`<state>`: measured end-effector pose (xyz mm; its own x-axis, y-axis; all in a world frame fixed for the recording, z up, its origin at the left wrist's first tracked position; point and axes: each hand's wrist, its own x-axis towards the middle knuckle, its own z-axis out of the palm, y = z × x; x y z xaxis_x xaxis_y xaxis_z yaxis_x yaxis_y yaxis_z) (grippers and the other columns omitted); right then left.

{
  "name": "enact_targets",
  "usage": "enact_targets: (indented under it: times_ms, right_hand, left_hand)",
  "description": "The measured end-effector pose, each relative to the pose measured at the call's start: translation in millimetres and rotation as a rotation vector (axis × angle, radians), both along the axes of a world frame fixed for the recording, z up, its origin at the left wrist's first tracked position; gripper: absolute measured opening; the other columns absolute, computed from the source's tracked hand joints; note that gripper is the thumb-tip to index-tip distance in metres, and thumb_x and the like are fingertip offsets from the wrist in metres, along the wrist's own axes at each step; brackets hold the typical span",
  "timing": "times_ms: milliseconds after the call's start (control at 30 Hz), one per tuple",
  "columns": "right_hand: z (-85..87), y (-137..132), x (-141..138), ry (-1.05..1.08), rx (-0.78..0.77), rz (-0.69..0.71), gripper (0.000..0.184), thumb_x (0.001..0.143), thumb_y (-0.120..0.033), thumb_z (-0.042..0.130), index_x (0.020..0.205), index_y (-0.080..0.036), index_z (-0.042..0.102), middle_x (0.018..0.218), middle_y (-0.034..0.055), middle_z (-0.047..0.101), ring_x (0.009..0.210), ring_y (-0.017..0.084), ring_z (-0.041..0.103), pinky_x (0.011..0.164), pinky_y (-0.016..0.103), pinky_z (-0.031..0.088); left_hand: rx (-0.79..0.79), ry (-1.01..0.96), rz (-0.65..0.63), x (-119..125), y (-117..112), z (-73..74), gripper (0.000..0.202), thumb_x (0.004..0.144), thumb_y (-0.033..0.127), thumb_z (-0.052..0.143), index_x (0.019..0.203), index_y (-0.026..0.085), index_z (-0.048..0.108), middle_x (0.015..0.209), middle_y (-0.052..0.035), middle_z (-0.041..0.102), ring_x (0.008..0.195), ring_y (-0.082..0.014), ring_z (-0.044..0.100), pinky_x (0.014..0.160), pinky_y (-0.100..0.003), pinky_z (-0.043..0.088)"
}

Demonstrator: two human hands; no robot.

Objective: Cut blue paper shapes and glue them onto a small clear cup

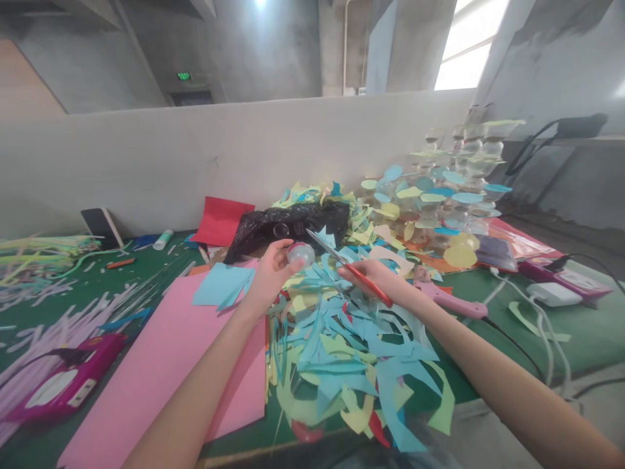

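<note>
A: What's the piece in the middle of it all?
B: A clear round piece point(303, 256) with a reddish rim, held above the paper scraps point(342, 332).
A: What might go wrong with it?
B: It looks smooth and rounded, and only finger ends grip it, so I'd say a loose pinch could let it slip into the litter. The scissors point(347, 266) worry me more: their tips point up past it, near the fingers, so a careless swing could nick skin or scratch the plastic.
A: Where does it sit against the hand?
B: At the fingertips of the left hand point(273, 267), on the side facing the right hand point(378, 280). Thumb and fingers pinch its edge; the palm stays off it.
A: And the right?
B: Curled around the red scissor handles. I can't tell whether the blades are parted.
A: What's around them?
B: A black plastic bag point(288, 218) lies just beyond, and blue sheets point(222, 286) rest on a large pink sheet point(195, 365) to the left. A pink glue gun point(452, 299) lies by the right forearm, its cord trailing underneath; a snag there seems possible. Farther back on the right, clear bottle-like pieces point(481, 151) stand clustered.
</note>
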<state>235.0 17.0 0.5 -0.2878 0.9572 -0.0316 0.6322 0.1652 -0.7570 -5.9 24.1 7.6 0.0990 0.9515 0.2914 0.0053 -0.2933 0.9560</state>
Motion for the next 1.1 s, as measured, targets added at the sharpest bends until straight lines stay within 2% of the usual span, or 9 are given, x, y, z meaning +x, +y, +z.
enact_targets:
  times_ms: [233, 333, 433, 533, 700, 833, 900, 1000, 1100]
  right_hand:
    - [1.8, -0.4, -2.5, 0.055, 0.003, -0.046, 0.057, 0.071, -0.077, 0.055, 0.066, -0.022, 0.041, 0.051, -0.0059, 0.039, 0.044, 0.011, 0.038, 0.042, 0.024, 0.027]
    - [1.6, 0.2, -2.4, -0.092, 0.021, -0.124, 0.055, 0.075, -0.075, 0.053, 0.064, -0.022, 0.042, 0.052, -0.0017, 0.048, 0.046, 0.015, 0.046, 0.044, 0.027, 0.030]
    - [-1.3, 1.2, -0.3, -0.309, 0.126, -0.164, 0.047, 0.083, -0.066, 0.048, 0.067, -0.022, 0.046, 0.064, 0.0060, 0.059, 0.056, 0.021, 0.054, 0.050, 0.030, 0.036]
    - [-5.1, 0.4, 0.9, -0.490, 0.267, -0.114, 0.034, 0.087, -0.052, 0.047, 0.077, -0.020, 0.052, 0.078, 0.0107, 0.064, 0.072, 0.026, 0.059, 0.063, 0.034, 0.040]
    - [-13.6, -3.2, 2.7, -0.614, 0.399, 0.019, 0.030, 0.090, -0.044, 0.047, 0.090, -0.017, 0.061, 0.094, 0.0161, 0.064, 0.096, 0.033, 0.055, 0.079, 0.041, 0.041]
    - [-17.3, -2.8, 5.2, -0.580, 0.458, 0.096, 0.036, 0.092, -0.048, 0.046, 0.094, -0.017, 0.065, 0.094, 0.0147, 0.064, 0.102, 0.034, 0.052, 0.083, 0.042, 0.041]
    - [-14.3, -2.7, 4.0, -0.522, 0.464, 0.039, 0.043, 0.093, -0.054, 0.042, 0.086, -0.018, 0.067, 0.086, 0.0125, 0.064, 0.097, 0.032, 0.055, 0.081, 0.041, 0.041]
    - [-5.3, -5.0, -1.1, -0.304, 0.499, -0.117, 0.042, 0.095, -0.052, 0.040, 0.085, -0.020, 0.066, 0.088, 0.0094, 0.065, 0.089, 0.026, 0.059, 0.078, 0.037, 0.042]
    - [2.3, -9.5, -7.4, 0.022, 0.473, -0.061, 0.034, 0.094, -0.048, 0.043, 0.102, -0.023, 0.064, 0.100, 0.0066, 0.066, 0.087, 0.021, 0.060, 0.075, 0.033, 0.046]
  left_hand:
    - [0.024, 0.033, 0.000, 3.3, -1.1, -0.9, 0.055, 0.073, 0.042, 0.073, 0.117, 0.020, 0.049, 0.118, -0.0100, 0.063, 0.111, -0.0225, 0.059, 0.093, -0.035, 0.046]
    - [0.086, 0.029, 0.044, 3.1, -0.6, -1.0, 0.051, 0.073, 0.043, 0.072, 0.113, 0.020, 0.050, 0.109, -0.0082, 0.064, 0.103, -0.0205, 0.061, 0.088, -0.033, 0.048]
    - [0.129, 0.022, 0.080, 3.2, -1.0, -0.9, 0.051, 0.073, 0.043, 0.072, 0.113, 0.020, 0.049, 0.106, -0.0072, 0.064, 0.100, -0.0198, 0.062, 0.085, -0.031, 0.048]
    - [0.134, 0.040, 0.078, 4.2, -2.9, -1.7, 0.052, 0.073, 0.044, 0.072, 0.113, 0.021, 0.049, 0.109, -0.0078, 0.063, 0.099, -0.0197, 0.061, 0.084, -0.031, 0.048]
    - [0.110, 0.128, 0.073, 7.0, -8.9, -2.6, 0.051, 0.074, 0.044, 0.072, 0.116, 0.022, 0.050, 0.113, -0.0078, 0.061, 0.097, -0.0185, 0.060, 0.083, -0.030, 0.047]
    - [0.092, 0.163, 0.067, 9.1, -12.3, -2.9, 0.052, 0.074, 0.045, 0.072, 0.116, 0.023, 0.051, 0.115, -0.0082, 0.061, 0.096, -0.0195, 0.061, 0.082, -0.030, 0.047]
    - [0.099, 0.183, 0.059, 10.8, -13.3, -3.7, 0.053, 0.073, 0.045, 0.072, 0.116, 0.022, 0.051, 0.115, -0.0089, 0.061, 0.097, -0.0202, 0.061, 0.083, -0.031, 0.047]
    - [0.097, 0.230, 0.026, 14.4, -15.8, -4.8, 0.054, 0.073, 0.045, 0.072, 0.117, 0.022, 0.049, 0.117, -0.0095, 0.060, 0.102, -0.0216, 0.060, 0.085, -0.032, 0.046]
    - [0.100, 0.286, -0.036, 18.0, -19.6, -5.8, 0.056, 0.073, 0.043, 0.073, 0.120, 0.023, 0.048, 0.118, -0.0088, 0.059, 0.105, -0.0220, 0.059, 0.087, -0.032, 0.046]
